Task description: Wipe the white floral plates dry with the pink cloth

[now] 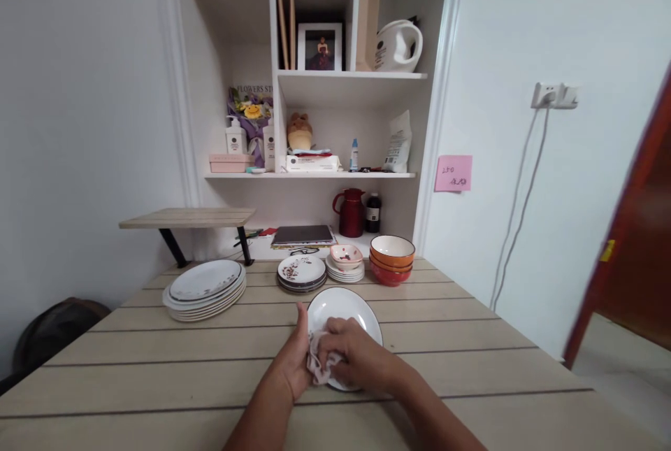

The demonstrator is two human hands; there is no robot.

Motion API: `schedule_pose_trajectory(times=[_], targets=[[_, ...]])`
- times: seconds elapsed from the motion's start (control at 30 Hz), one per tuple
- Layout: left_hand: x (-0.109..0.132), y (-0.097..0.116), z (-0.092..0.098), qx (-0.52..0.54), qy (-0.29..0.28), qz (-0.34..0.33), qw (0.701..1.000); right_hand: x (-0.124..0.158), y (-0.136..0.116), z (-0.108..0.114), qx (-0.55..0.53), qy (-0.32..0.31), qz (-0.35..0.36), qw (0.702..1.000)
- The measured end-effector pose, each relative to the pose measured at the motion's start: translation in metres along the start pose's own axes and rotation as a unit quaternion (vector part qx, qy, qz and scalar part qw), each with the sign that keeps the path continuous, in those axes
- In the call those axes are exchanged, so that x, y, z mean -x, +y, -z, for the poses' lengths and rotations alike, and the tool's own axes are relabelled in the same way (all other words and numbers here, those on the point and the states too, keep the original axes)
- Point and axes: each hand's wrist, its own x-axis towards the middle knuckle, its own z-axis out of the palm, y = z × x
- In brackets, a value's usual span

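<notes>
A white plate (346,308) is tilted up over the wooden table (157,360), its face toward me. My left hand (293,367) grips the plate's left edge, thumb raised along the rim. My right hand (354,356) is closed on a crumpled light cloth (317,363) and presses it against the lower part of the plate.
Behind the plate stand a stack of large plates (205,287), a stack of patterned plates (301,273), a small bowl on saucers (346,261) and stacked orange bowls (392,259). A shelf unit (314,175) with a red jug (350,213) lines the wall. A door (629,241) is at the right.
</notes>
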Motion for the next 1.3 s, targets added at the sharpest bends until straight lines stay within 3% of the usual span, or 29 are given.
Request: schedule_pose_trajectory(times=[0.1, 0.2, 0.37, 0.5, 0.73, 0.83, 0.93, 1.13, 1.3], targets=[[0.0, 0.0, -0.002, -0.004, -0.012, -0.01, 1.0, 0.016, 0.005, 0.013, -0.027, -0.038, -0.017, 0.999], [-0.001, -0.001, -0.002, -0.009, -0.017, -0.005, 1.0, 0.024, 0.015, 0.02, -0.046, -0.036, -0.059, 0.997], [-0.003, -0.001, 0.001, -0.004, -0.021, 0.0, 1.0, 0.015, 0.028, 0.012, -0.017, 0.081, -0.167, 0.983], [-0.004, -0.001, 0.001, -0.008, 0.0, -0.004, 1.0, 0.009, 0.035, 0.009, 0.089, 0.174, -0.27, 0.943], [-0.004, -0.003, -0.001, -0.014, -0.02, -0.008, 1.0, -0.001, 0.043, 0.007, 0.142, 0.226, -0.347, 0.899], [-0.006, -0.005, 0.0, -0.015, -0.028, -0.018, 0.999, -0.019, 0.035, 0.002, 0.132, 0.256, -0.315, 0.904], [-0.007, -0.006, 0.0, -0.003, -0.039, -0.028, 0.999, -0.03, 0.024, -0.006, 0.094, 0.247, -0.23, 0.937], [-0.007, -0.006, 0.001, 0.027, -0.003, -0.087, 0.996, -0.023, 0.011, -0.011, -0.015, 0.11, -0.092, 0.99], [-0.007, -0.003, 0.002, 0.03, -0.039, -0.068, 0.996, 0.001, 0.003, 0.0, -0.027, 0.033, -0.073, 0.996]])
